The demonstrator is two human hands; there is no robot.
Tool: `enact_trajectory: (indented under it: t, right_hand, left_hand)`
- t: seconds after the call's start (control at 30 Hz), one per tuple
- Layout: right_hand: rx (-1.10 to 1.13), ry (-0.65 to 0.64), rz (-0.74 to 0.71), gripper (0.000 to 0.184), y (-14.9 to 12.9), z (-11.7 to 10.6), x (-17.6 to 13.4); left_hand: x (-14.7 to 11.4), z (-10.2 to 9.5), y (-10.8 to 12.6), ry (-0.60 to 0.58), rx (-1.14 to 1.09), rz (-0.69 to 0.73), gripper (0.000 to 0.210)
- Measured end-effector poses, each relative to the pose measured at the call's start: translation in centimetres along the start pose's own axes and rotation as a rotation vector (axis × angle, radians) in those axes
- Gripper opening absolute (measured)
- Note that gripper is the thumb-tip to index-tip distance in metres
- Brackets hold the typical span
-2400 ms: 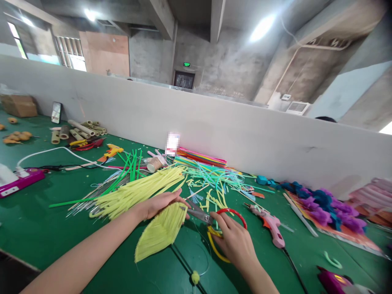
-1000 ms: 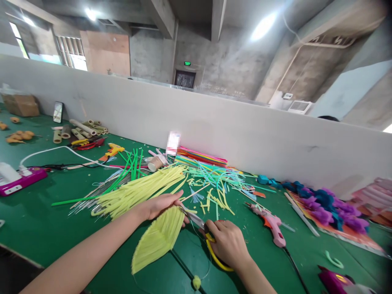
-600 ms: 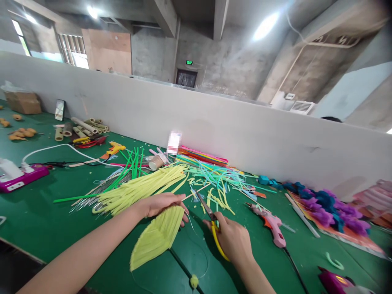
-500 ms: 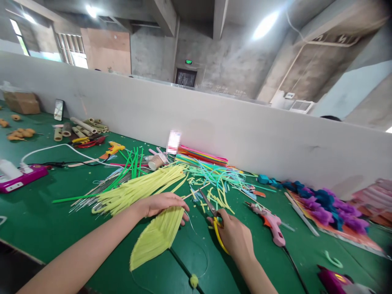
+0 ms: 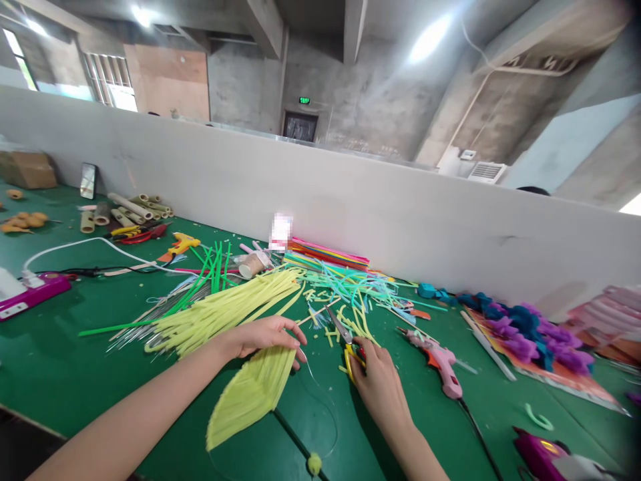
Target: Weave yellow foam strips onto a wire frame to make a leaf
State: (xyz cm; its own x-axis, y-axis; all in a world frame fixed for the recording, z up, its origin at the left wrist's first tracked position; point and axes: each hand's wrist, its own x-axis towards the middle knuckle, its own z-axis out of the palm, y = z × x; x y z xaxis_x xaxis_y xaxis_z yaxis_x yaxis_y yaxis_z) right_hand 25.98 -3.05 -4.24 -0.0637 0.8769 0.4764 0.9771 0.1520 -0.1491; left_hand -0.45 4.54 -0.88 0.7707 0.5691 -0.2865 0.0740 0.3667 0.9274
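Two hands low on green table (image 5: 60,374): left hand (image 5: 263,336) pinching yellow fringe fan (image 5: 253,394) flat against tabletop; right hand (image 5: 376,381) wrapped around scissors (image 5: 345,337), blades pointing away.

Scissors (image 5: 345,334) right of fan (image 5: 253,391) — glue gun (image 5: 435,357) farther right.

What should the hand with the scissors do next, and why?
Probably let go of the scissors and lay them flat. The right hand has them down among the cut scraps, blades pointing away from the yellow fan, which the left hand pins at its wide end. A thin wire loops loose beside it, wanting a free hand.
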Motion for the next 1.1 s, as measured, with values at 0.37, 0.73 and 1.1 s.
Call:
enact_trajectory:
  t: [0.37,0.73,1.1]
  right_hand:
    - [-0.011,0.069,0.035,0.027,-1.5,-2.1,0.1]
    - [1.112,-0.345,0.287,0.038,-5.9,-0.7,-0.1]
    - [1.621,-0.509,0.628,0.031,-5.6,-1.6,0.8]
  left_hand:
    - [-0.3,-0.5,0.1,0.106,0.173,0.073,0.062]
    - [-0.2,1.6,0.3,0.200,0.207,0.139,0.045]
    - [0.2,1.4,0.8,0.168,0.438,0.243,0.033]
